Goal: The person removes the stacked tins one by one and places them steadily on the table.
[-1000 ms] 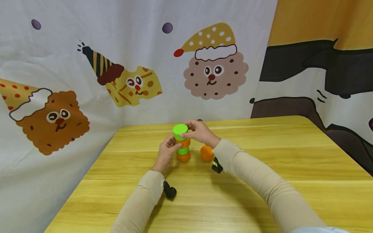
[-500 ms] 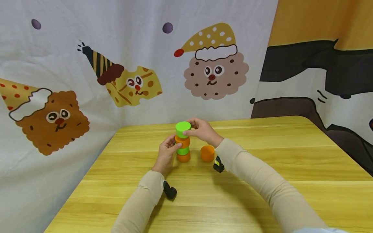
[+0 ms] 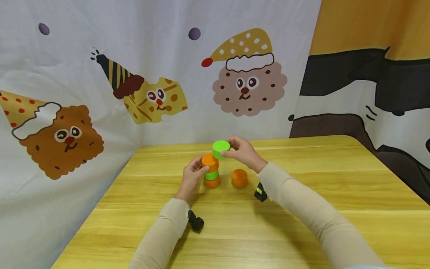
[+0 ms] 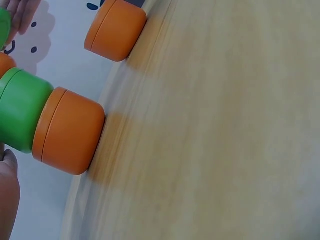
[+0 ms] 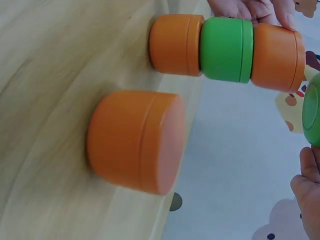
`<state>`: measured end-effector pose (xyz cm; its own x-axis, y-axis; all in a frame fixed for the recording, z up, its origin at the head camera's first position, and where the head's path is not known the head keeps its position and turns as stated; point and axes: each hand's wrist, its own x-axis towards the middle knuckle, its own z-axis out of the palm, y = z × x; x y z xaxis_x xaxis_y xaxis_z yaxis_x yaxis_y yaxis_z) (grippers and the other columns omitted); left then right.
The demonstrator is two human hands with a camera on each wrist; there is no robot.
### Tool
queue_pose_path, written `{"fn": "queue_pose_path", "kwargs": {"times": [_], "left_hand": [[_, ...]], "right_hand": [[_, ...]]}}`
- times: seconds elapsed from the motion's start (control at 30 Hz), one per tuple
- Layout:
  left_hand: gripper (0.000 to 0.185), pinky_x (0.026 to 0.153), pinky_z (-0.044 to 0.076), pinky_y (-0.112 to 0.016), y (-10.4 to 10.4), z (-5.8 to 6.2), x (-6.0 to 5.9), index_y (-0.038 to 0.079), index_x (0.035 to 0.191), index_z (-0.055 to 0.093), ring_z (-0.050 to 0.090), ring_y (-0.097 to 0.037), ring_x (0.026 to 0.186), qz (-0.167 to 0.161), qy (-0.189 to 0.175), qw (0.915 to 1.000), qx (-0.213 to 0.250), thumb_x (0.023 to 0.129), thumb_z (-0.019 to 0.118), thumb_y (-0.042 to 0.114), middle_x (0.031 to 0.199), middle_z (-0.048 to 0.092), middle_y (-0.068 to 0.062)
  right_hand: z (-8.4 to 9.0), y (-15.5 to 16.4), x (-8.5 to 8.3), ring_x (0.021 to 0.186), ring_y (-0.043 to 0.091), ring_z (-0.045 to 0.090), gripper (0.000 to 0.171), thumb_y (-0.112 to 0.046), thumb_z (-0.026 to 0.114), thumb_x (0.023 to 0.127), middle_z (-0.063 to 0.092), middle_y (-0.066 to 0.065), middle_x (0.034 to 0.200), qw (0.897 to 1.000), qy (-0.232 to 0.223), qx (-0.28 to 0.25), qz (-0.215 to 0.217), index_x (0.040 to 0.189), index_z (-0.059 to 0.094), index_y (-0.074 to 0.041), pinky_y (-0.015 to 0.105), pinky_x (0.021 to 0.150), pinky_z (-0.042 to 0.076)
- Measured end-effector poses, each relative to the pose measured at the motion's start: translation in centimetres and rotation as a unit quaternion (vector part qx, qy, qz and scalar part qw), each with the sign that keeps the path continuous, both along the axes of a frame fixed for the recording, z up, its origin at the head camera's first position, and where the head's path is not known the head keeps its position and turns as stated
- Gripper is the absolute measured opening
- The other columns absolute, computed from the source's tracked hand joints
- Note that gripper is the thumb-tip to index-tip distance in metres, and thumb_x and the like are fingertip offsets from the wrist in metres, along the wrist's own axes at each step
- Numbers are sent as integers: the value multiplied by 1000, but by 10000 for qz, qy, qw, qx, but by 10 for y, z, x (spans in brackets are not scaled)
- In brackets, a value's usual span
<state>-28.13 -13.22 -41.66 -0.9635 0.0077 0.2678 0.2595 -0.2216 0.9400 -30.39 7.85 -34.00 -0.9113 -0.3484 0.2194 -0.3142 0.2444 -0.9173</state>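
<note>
Three small round lidded jars stand stacked upright: an orange jar (image 3: 212, 182) at the bottom, a green jar (image 5: 226, 49) in the middle and another orange jar (image 3: 210, 163) on top. My left hand (image 3: 190, 178) grips the top orange jar from the left side, thumb in front and fingers behind. Up and to the right of the stack, my right hand (image 3: 248, 155) pinches a second green jar (image 3: 220, 149) between thumb and fingers. That jar is only partly seen at the edge of both wrist views.
A separate orange jar (image 3: 239, 178) stands on the wooden table (image 3: 235, 235), right of the stack and below my right hand. Behind the table's far edge hangs a white curtain (image 3: 161, 37) with cartoon prints. Black wrist cameras hang under both sleeves.
The green jar in my right hand has moved right, from over the stack to beside its top, uncovering the top orange jar. My left hand has stayed in place.
</note>
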Motion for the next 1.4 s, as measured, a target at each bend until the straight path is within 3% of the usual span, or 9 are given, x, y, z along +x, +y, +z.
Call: {"fn": "queue_pose_path", "kwargs": {"times": [0.3,0.67,0.97,1.4], "left_hand": [[44,86,48,-21,-1,1,2,-10,126,49,58,-10,98,-109,57,9999,54,83,61,-8,105,63,5],[44,86,47,-21,-2,-2,1,-9,126,49,57,-11,98,-175,103,9998,53,84,60,-8,105,63,5],[46,88,47,-21,-2,-3,1,-11,126,48,57,-11,99,-159,138,9997,98,83,62,-7,105,63,4],[44,87,47,-22,-2,-1,4,-5,127,51,56,-14,99,-180,-135,9997,71,84,63,-2,107,62,1]], "right_hand": [[-9,13,3,90,24,55,40,-20,72,81,59,9,106,9999,81,-153,-4,115,55,-6,28,73,48],[-21,32,7,92,22,55,42,-15,72,81,59,11,108,9994,168,-307,70,117,55,-3,31,79,48],[-28,55,14,100,32,54,42,-15,72,80,60,12,110,9996,57,-274,-25,116,55,-3,29,80,48],[-42,76,14,89,23,55,44,-14,71,81,59,10,105,9993,-7,-351,-90,118,53,1,24,74,49]]}}
